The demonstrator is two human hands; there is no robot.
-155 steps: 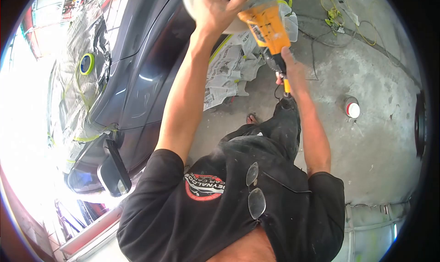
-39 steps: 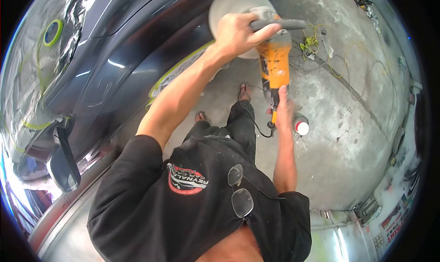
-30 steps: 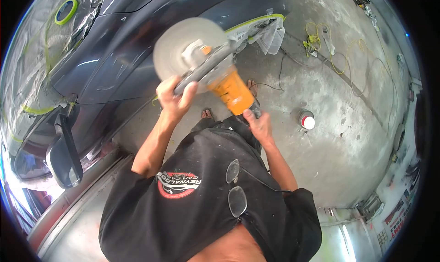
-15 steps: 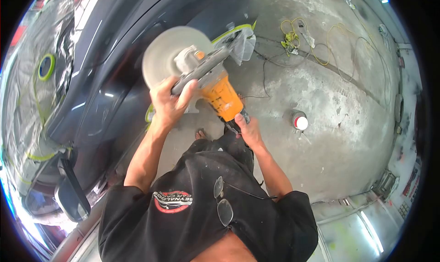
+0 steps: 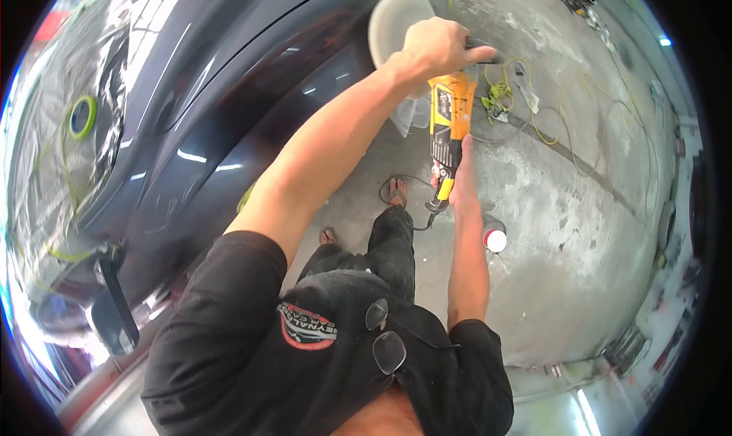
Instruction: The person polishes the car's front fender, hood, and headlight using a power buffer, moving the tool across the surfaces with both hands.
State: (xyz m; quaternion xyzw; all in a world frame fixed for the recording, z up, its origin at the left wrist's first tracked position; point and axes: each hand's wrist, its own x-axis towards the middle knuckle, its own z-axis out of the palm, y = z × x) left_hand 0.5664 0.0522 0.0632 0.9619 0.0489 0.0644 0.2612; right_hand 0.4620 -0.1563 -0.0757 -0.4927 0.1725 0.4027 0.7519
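Observation:
A yellow and black car polisher is in both of my hands, its round pale pad facing the dark car panel. My left hand is closed over the black front handle, close beside the pad, and hides part of it. Lower down, my right hand wraps round the rear grip, where the power cord comes out. The pad's outline overlaps the panel's edge in this view and looks slightly blurred.
Plastic sheeting covers the car at left, with a green tape roll on it. A side mirror sticks out. A white-lidded container stands on the concrete floor. Yellow cable lies behind it.
The polisher has moved forward and right, turning its pad from facing up and outward towards the car panel. My left arm now reaches across; my right hand has shifted forward with the rear grip.

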